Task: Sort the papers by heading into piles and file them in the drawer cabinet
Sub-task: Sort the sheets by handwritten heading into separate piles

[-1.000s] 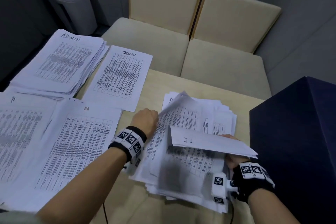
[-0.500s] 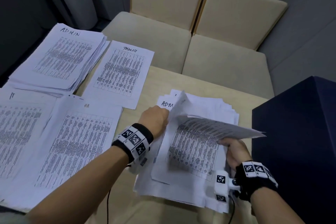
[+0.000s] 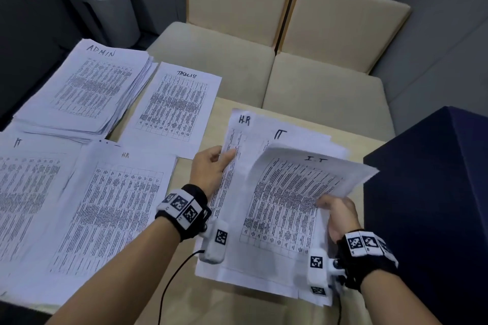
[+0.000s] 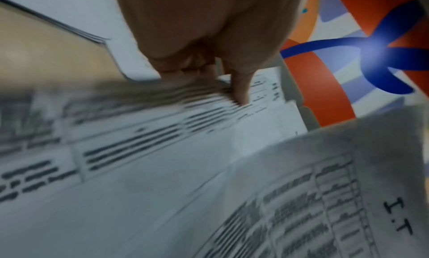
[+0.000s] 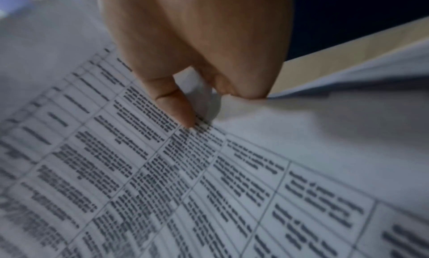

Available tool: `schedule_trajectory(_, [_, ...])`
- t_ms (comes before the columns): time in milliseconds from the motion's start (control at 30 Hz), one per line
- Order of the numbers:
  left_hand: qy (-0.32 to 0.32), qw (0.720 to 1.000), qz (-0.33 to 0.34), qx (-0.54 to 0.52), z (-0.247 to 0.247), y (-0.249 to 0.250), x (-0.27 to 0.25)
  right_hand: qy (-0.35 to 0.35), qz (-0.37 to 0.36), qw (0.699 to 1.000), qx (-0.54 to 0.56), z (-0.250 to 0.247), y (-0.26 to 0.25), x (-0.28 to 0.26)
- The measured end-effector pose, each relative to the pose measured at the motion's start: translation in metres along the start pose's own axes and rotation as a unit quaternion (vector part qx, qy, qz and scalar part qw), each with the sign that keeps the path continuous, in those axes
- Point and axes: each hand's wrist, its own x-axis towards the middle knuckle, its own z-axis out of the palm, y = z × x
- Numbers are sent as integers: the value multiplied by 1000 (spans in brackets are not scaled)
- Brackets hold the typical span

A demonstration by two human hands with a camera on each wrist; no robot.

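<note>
Papers: sorted piles and unsorted stack on table

Papers are white sheets of printed tables with handwritten headings. At 9 o'clock lie the IT pile (image 3: 23, 192) and HR pile (image 3: 111, 208); at 10 o'clock, the thick ADMIN pile (image 3: 87, 87); at 11 o'clock, a Tasklist sheet (image 3: 171, 105).

Left hand (image 3: 211, 166) pinches the unsorted stack (image 3: 237, 219). Right hand (image 3: 340, 216), at 4 o'clock, grips the raised I.T sheet (image 3: 298, 192).

Both bare forearms reach forward, each wearing a black wristband with square coded markers. The left hand (image 3: 208, 166) lies knuckles up, thumb extended, fingers curled at the edge of a sheet (image 3: 235, 145). The right hand (image 3: 339, 215) pinches a raised sheet (image 3: 290, 192) between thumb and curled fingers (image 5: 176, 106).
</note>
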Motion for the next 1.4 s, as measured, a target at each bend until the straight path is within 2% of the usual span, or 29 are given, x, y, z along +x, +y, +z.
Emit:
schedule_trajectory(100, [26,998,-42,29,-5,-18,8,22,-14,999,-19,-7,5,1])
schedule_trajectory(167, [81,982,-44,164,-5,-21,7,19,-10,1000,-23,-12,5,1])
schedule_trajectory(200, [120,966,-18,230,-3,-22,4,15,-9,1000,-21,-13,2,-1])
schedule_trajectory(233, [140,958,34,249,-1,-21,0,19,-7,1000,-17,-14,0,-1])
schedule_trajectory(267, [114,963,78,233,1,-20,-3,13,-9,1000,-10,-16,-3,-2])
schedule_trajectory(300, [52,976,95,191,3,-17,-5,15,-9,1000,-6,-17,-5,-2])
schedule_trajectory(367, [-111,987,37,107,6,-11,-7,7,-10,1000,0,-17,-12,-5])
schedule_trajectory(400, [-161,985,-4,68,6,-6,-6,-3,-6,1000,2,-17,-15,-7])
schedule_trajectory(467, [-183,980,-74,-35,6,4,-5,-9,6,1000,4,-18,-16,-5])
schedule_trajectory(533, [-201,970,-107,-82,5,9,-3,-12,28,999,16,-20,-15,-3])
schedule_trajectory(633, [-248,966,-73,21,6,8,-3,0,56,998,30,-23,-8,4])
schedule_trajectory(733, [-220,968,-41,116,8,0,4,8,57,998,29,-21,-7,8])
schedule_trajectory(833, [-174,974,-26,144,12,-2,7,0,60,998,28,-19,-10,8])
schedule_trajectory(967, [-166,970,5,176,17,-3,8,-40,66,996,33,-19,-11,5])
schedule_trajectory(1067, [-127,980,-3,153,17,-8,11,-57,62,996,10,-14,-13,2])
schedule_trajectory(1133, [-101,988,-15,119,15,-11,12,-54,56,997,-5,-12,-13,2])
schedule_trajectory(1233, [-77,989,-15,123,9,-15,14,-25,39,999,-5,-15,-7,3])
schedule_trajectory(1300, [-71,991,-33,108,5,-15,13,-14,37,999,2,-19,-6,0])
schedule_trajectory(1400, [-91,992,-64,54,-1,-15,12,-39,38,998,16,-24,-9,-5])
